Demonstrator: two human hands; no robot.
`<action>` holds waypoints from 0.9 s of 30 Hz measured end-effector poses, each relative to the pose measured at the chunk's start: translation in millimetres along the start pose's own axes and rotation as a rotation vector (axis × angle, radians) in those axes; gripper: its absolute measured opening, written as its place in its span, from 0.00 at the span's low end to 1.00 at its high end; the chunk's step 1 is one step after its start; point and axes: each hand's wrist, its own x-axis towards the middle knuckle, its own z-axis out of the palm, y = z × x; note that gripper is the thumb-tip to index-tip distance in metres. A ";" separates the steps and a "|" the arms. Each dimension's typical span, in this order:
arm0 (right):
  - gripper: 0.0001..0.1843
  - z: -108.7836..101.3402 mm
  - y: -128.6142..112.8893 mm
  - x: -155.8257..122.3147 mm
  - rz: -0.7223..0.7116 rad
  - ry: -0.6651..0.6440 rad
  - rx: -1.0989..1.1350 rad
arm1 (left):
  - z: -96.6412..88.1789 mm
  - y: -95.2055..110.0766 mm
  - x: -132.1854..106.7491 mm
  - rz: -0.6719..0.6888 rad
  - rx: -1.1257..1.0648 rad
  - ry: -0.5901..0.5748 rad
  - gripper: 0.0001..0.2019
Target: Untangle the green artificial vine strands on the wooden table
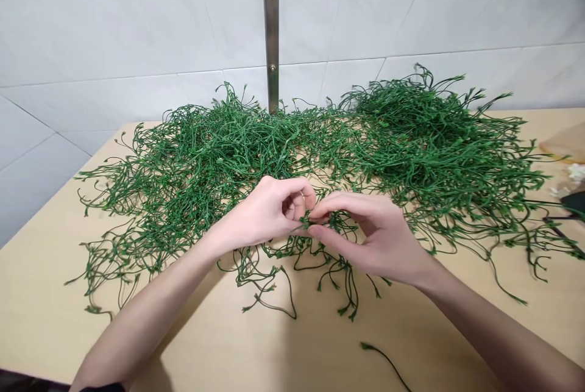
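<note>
My left hand (274,209) and my right hand (365,227) meet at the middle of the table, fingertips nearly touching. Between them is a small green artificial plant stem (305,220) with a branching tip, pinched by the fingers of both hands. More green strands hang below my right hand, and I cannot tell whether it holds any of them. Around and behind the hands lies a big tangled heap of thin green plastic stems (219,142), with a denser mound (425,136) at the right. One loose stem (386,361) rests near the front edge.
The pale wooden table (256,355) stands against a white tiled wall (114,20). A metal bracket (272,44) is fixed upright to the wall behind the heap. At the far right are small white pieces (573,175) and a dark object (574,203), partly cut off.
</note>
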 end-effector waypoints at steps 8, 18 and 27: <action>0.10 3.6 -0.9 -3.0 -0.086 0.095 -0.176 | 1.5 0.6 -1.3 -0.013 -0.076 0.002 0.14; 0.07 -3.3 -0.8 -2.4 0.189 0.121 0.135 | -0.3 9.5 -4.4 0.037 -0.232 0.006 0.16; 0.05 -16.5 -3.5 2.8 0.335 -0.065 0.332 | -4.7 13.0 -6.0 -0.012 -0.294 0.029 0.12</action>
